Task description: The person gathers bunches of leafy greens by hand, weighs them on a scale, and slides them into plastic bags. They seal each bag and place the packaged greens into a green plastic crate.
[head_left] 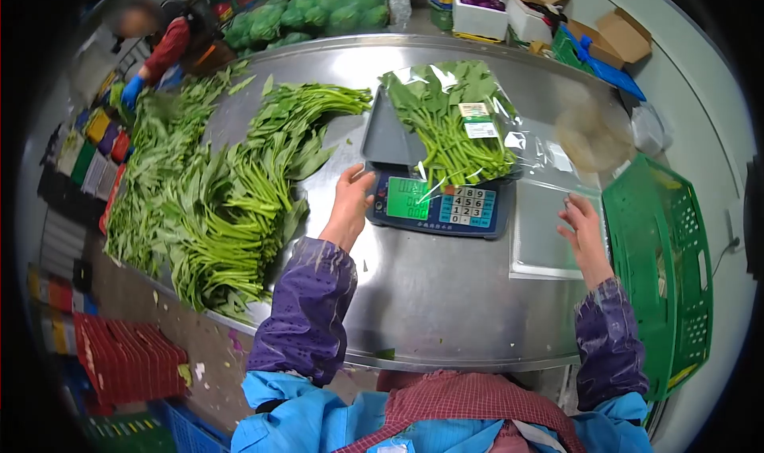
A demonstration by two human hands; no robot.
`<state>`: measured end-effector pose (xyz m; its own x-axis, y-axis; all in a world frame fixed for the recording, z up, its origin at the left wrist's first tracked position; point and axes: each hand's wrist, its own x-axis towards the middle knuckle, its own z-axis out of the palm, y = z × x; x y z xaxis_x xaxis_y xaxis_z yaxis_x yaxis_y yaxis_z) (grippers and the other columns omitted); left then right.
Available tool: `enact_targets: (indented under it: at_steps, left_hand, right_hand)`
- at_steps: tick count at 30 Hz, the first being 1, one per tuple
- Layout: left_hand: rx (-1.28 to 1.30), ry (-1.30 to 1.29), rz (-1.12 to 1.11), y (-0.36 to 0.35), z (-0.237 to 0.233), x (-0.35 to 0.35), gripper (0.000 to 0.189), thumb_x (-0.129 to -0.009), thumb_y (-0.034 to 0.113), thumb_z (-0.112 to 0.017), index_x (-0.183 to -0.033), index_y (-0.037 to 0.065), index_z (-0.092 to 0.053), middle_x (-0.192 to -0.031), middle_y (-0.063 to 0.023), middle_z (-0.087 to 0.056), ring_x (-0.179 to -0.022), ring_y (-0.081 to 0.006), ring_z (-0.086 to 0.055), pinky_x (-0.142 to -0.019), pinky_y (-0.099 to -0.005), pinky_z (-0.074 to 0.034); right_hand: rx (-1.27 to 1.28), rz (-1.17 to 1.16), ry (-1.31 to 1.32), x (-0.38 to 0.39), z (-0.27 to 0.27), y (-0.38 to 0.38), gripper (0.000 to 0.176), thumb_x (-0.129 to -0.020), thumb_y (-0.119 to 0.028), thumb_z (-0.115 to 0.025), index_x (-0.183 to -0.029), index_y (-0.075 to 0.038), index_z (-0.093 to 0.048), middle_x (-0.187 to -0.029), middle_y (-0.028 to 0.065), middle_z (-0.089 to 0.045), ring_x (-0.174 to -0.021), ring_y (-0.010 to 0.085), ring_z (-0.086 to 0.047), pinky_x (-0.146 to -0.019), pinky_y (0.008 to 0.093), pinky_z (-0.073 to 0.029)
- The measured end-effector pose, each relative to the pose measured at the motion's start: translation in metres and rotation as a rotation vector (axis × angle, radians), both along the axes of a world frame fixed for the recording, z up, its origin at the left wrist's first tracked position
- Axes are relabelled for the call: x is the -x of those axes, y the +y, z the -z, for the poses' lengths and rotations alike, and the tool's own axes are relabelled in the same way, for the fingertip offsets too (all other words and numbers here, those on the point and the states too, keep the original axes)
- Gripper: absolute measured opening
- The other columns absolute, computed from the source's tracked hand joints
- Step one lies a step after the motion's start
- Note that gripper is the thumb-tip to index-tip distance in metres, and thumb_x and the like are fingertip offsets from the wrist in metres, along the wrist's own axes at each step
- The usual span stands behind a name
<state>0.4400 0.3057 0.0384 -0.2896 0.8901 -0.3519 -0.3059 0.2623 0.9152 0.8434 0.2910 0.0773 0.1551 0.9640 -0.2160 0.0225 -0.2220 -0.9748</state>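
Note:
A kitchen-type digital scale (489,226) with a lit green display (407,199) stands on the steel table. On its grey tray (388,130) lies a clear plastic bag of leafy greens (465,150) with a white label (479,125). My left hand (348,206) is at the scale's left front corner, fingers loosely bent and apart, with nothing seen in it. Over the right part of a stack of clear flat bags (545,242), my right hand (585,234) is held with thumb and fingers apart, close to the loose end of the filled bag.
Large heaps of loose greens (231,230) cover the table's left side. A green crate (656,270) stands at the right edge. Across the table, a person (171,47) in blue gloves bends near the greens. Net sacks (318,11) and boxes (480,15) stand behind; a red crate (131,357) is lower left.

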Motion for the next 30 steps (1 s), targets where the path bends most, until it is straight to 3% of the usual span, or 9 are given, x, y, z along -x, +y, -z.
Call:
enact_targets:
  at_steps: [11,17,21,23,24,26,27,29,30]
  left_hand:
    - [-0.160,0.104,-0.055,0.059,-0.025,0.004,0.060,-0.078,0.018,-0.061,-0.129,0.006,-0.031,-0.128,-0.0159,-0.039,-0.113,-0.0249,-0.040,-0.091,-0.0378,-0.035]
    - [0.008,-0.110,0.067,0.118,-0.020,-0.047,0.091,-0.078,0.007,-0.063,-0.136,0.008,0.007,-0.134,-0.0257,-0.022,-0.122,-0.0396,-0.029,-0.088,-0.0545,-0.037]
    - [-0.168,-0.021,0.052,0.154,0.032,-0.103,0.080,-0.067,0.003,-0.070,-0.123,-0.001,-0.012,-0.120,-0.0235,-0.036,-0.101,-0.0287,-0.048,-0.078,-0.0376,-0.047]
    - [0.023,-0.265,0.254,0.118,-0.016,-0.108,0.047,-0.073,0.000,-0.063,-0.113,-0.004,-0.038,-0.102,-0.0164,-0.052,-0.099,-0.0268,-0.051,-0.074,-0.0379,-0.049]
    - [-0.719,0.266,0.673,0.122,0.023,-0.092,0.031,-0.077,-0.001,-0.058,-0.107,-0.003,-0.049,-0.100,-0.0140,-0.056,-0.098,-0.0270,-0.054,-0.073,-0.0377,-0.049]
    - [-0.798,0.943,0.671,0.095,-0.017,-0.095,0.043,-0.074,-0.007,-0.055,-0.117,-0.001,-0.048,-0.113,-0.0140,-0.053,-0.103,-0.0249,-0.053,-0.087,-0.0354,-0.045]
    - [-0.535,0.220,0.719,0.087,-0.028,-0.110,0.045,-0.076,-0.009,-0.048,-0.121,-0.002,-0.044,-0.121,-0.0150,-0.047,-0.113,-0.0243,-0.047,-0.094,-0.0356,-0.040]
    - [-0.639,0.271,0.745,0.050,-0.060,-0.128,0.044,-0.083,0.007,-0.054,-0.125,0.001,-0.042,-0.125,-0.0128,-0.046,-0.114,-0.0225,-0.046,-0.095,-0.0321,-0.038]
    - [-0.375,-0.256,0.697,0.044,-0.075,-0.139,0.043,-0.087,0.011,-0.046,-0.128,0.002,-0.037,-0.121,-0.0121,-0.047,-0.110,-0.0209,-0.048,-0.089,-0.0340,-0.043]
  right_hand:
    - [0.076,-0.051,-0.072,0.005,0.007,0.011,0.027,-0.086,-0.011,-0.051,-0.113,-0.005,-0.051,-0.102,0.0019,-0.054,-0.079,0.0101,-0.054,-0.058,0.0220,-0.049]
    - [0.094,0.023,-0.010,-0.006,0.010,0.010,0.022,-0.086,-0.009,-0.052,-0.107,-0.005,-0.054,-0.097,0.0016,-0.055,-0.070,0.0094,-0.055,-0.053,0.0213,-0.049]
    - [0.077,-0.009,-0.061,-0.006,0.004,0.002,0.024,-0.086,-0.012,-0.051,-0.108,-0.006,-0.054,-0.097,0.0028,-0.056,-0.072,0.0109,-0.055,-0.057,0.0246,-0.048]
    - [0.097,-0.008,-0.104,-0.011,0.010,0.000,0.026,-0.085,-0.015,-0.051,-0.109,-0.006,-0.054,-0.096,0.0037,-0.056,-0.074,0.0120,-0.055,-0.061,0.0266,-0.047]
    - [0.109,-0.005,-0.094,-0.008,0.003,-0.004,0.028,-0.084,-0.017,-0.052,-0.110,-0.006,-0.054,-0.093,0.0035,-0.056,-0.076,0.0124,-0.054,-0.063,0.0275,-0.047]
    - [0.101,0.027,-0.007,-0.013,-0.001,-0.011,0.031,-0.084,-0.021,-0.053,-0.111,-0.005,-0.053,-0.092,0.0031,-0.055,-0.078,0.0126,-0.054,-0.066,0.0286,-0.047]
    - [0.018,0.032,0.049,-0.020,0.004,-0.014,0.034,-0.085,-0.025,-0.053,-0.112,-0.005,-0.051,-0.095,0.0038,-0.054,-0.083,0.0135,-0.053,-0.068,0.0293,-0.047]
    - [0.012,0.115,0.205,-0.035,0.017,-0.018,0.053,-0.085,-0.041,-0.053,-0.122,-0.005,-0.043,-0.117,0.0100,-0.048,-0.098,0.0196,-0.050,-0.078,0.0362,-0.047]
    - [0.032,0.126,0.428,-0.036,0.017,-0.022,0.061,-0.084,-0.045,-0.053,-0.127,-0.006,-0.036,-0.125,0.0114,-0.041,-0.103,0.0229,-0.048,-0.081,0.0398,-0.046]
